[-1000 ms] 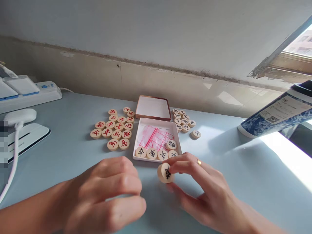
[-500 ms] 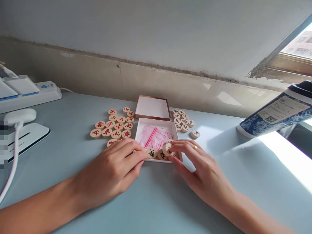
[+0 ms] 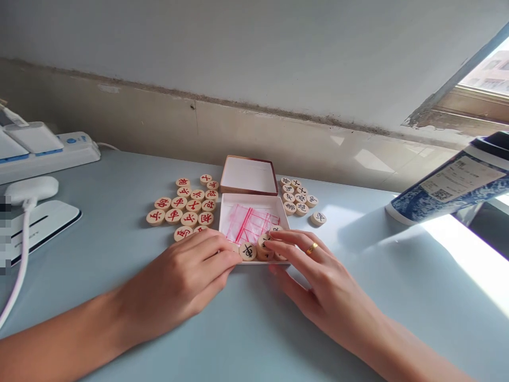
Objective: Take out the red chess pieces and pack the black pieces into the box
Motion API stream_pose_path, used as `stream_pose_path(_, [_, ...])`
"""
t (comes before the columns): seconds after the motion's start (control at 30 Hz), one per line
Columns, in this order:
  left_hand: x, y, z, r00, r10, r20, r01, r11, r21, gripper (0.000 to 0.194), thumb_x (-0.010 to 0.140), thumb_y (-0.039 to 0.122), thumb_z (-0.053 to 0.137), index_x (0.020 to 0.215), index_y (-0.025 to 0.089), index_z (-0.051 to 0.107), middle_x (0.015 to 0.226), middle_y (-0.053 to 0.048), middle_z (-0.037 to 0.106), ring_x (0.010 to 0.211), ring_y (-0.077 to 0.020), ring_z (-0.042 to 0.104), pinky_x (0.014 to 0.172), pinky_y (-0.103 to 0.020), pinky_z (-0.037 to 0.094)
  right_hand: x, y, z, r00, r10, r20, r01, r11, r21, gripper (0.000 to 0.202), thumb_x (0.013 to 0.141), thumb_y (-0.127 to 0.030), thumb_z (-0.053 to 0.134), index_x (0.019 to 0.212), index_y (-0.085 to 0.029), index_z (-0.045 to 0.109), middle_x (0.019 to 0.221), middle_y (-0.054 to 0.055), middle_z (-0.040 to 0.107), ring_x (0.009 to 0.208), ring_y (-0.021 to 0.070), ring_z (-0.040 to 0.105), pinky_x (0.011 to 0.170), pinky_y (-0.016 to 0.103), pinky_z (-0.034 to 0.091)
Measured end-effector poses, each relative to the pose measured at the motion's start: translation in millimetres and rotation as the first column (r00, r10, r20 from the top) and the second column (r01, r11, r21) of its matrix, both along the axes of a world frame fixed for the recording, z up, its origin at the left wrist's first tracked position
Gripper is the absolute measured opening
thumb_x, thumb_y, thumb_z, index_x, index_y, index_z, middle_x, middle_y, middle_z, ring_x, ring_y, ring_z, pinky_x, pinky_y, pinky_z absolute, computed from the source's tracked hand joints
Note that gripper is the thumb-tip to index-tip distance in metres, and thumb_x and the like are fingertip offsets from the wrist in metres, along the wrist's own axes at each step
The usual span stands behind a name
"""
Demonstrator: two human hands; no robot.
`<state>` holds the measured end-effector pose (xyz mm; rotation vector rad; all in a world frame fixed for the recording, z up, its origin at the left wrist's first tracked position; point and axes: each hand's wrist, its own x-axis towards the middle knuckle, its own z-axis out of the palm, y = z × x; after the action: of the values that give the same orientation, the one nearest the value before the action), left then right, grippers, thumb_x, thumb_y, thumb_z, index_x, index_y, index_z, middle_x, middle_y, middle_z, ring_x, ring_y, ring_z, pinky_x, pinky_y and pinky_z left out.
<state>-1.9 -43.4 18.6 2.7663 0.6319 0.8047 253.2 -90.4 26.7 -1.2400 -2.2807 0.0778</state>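
Note:
A shallow white box [image 3: 226,209] holds a crumpled clear plastic bag [image 3: 248,223] with red lines. Round wooden Chinese chess pieces with black characters lie along its near side, one standing out as a chess piece [image 3: 248,251]. My left hand [image 3: 199,270] has its fingers closed at the box's near left corner; the grip's underside is hidden. My right hand [image 3: 314,270], wearing a ring, touches an upper chess piece [image 3: 264,242] with its fingertips. This piece rests on another. The right thumb is apart from it, near the box's front wall.
Red-marked chess pieces [image 3: 189,218] lie left of the box, black-marked chess pieces [image 3: 301,198] right. Behind stands the open lid [image 3: 248,175] near the wall. A blue patterned tumbler [image 3: 449,180] is at right; a power strip [image 3: 79,148] and white cable [image 3: 24,260] at left.
My right hand has moved slightly left with the upper chess piece, which now sits on another piece; the thumb has come off it. My left hand stays at the corner.

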Motion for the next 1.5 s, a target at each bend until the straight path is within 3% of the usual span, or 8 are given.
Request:
stream_pose_path(0.27, [0.9, 1.3, 0.5, 1.000, -0.008, -0.009, 0.008, 0.999, 0.040, 0.021, 0.102, 0.004, 0.046, 0.113, 0.016, 0.060, 0.105, -0.005, 0.065, 0.107, -0.0189, 0.060, 0.095, -0.030, 0.045, 1.8, 0.4, -3.8, 0.977, 0.033, 0.210, -0.047, 0.997, 0.061, 0.050, 0.103, -0.033, 0.053, 0.147, -0.011, 0.046, 0.141, 0.012, 0.064, 0.134, 0.0332, 0.054, 0.106, 0.056, 0.056])
stream_pose_path(0.4, [1.6, 1.1, 1.2, 1.000, -0.021, -0.018, 0.022, 0.998, 0.059, 0.023, 0.102, 0.004, 0.044, 0.113, 0.015, 0.061, 0.103, -0.006, 0.065, 0.103, -0.0196, 0.061, 0.092, -0.031, 0.046, 1.9, 0.0, -3.2, 0.958, 0.044, 0.283, -0.063, 0.996, 0.057, 0.050, 0.106, -0.041, 0.046, 0.146, -0.011, 0.050, 0.145, 0.010, 0.061, 0.137, 0.0372, 0.053, 0.107, 0.064, 0.053])
stream_pose_path(0.7, [1.1, 0.2, 3.7, 0.999, -0.016, -0.047, 0.020, 0.997, 0.069, 0.025, 0.100, 0.003, 0.044, 0.114, 0.014, 0.061, 0.103, -0.007, 0.066, 0.100, -0.0214, 0.062, 0.088, -0.033, 0.049, 2.7, 4.9, -0.5, 0.960, 0.055, 0.274, -0.061, 0.998, 0.015, 0.051, 0.107, -0.044, 0.043, 0.141, -0.009, 0.056, 0.143, 0.011, 0.063, 0.137, 0.0362, 0.053, 0.107, 0.063, 0.054])
stream_pose_path(1.03, [0.2, 0.0, 3.8, 0.998, -0.017, -0.057, 0.020, 0.998, 0.055, 0.027, 0.099, 0.001, 0.044, 0.115, 0.015, 0.061, 0.104, -0.006, 0.065, 0.101, -0.0210, 0.061, 0.090, -0.033, 0.047, 3.1, 4.7, -1.6, 0.970, 0.068, 0.233, -0.080, 0.996, 0.042, 0.037, 0.103, -0.034, 0.055, 0.131, -0.010, 0.060, 0.134, 0.013, 0.068, 0.129, 0.0358, 0.058, 0.105, 0.059, 0.055])
stream_pose_path(1.23, [0.0, -1.1, 4.0, 0.998, -0.017, -0.054, 0.021, 0.997, 0.075, 0.025, 0.099, 0.002, 0.045, 0.114, 0.014, 0.061, 0.102, -0.006, 0.066, 0.100, -0.0212, 0.061, 0.090, -0.034, 0.046, 2.6, 4.2, -0.8, 0.969, 0.069, 0.236, -0.088, 0.994, 0.070, 0.033, 0.102, -0.028, 0.055, 0.131, -0.010, 0.059, 0.133, 0.013, 0.068, 0.127, 0.0344, 0.059, 0.105, 0.059, 0.056])
stream_pose_path(1.5, [-0.6, 0.0, 3.2, 0.998, -0.006, -0.056, 0.010, 0.998, 0.063, 0.024, 0.101, 0.004, 0.044, 0.113, 0.015, 0.061, 0.102, -0.006, 0.066, 0.098, -0.0216, 0.061, 0.089, -0.035, 0.047, 4.4, 6.4, -1.5, 0.973, 0.063, 0.223, -0.080, 0.994, 0.069, 0.037, 0.104, -0.032, 0.052, 0.134, -0.011, 0.058, 0.135, 0.013, 0.067, 0.131, 0.0341, 0.057, 0.106, 0.058, 0.056])
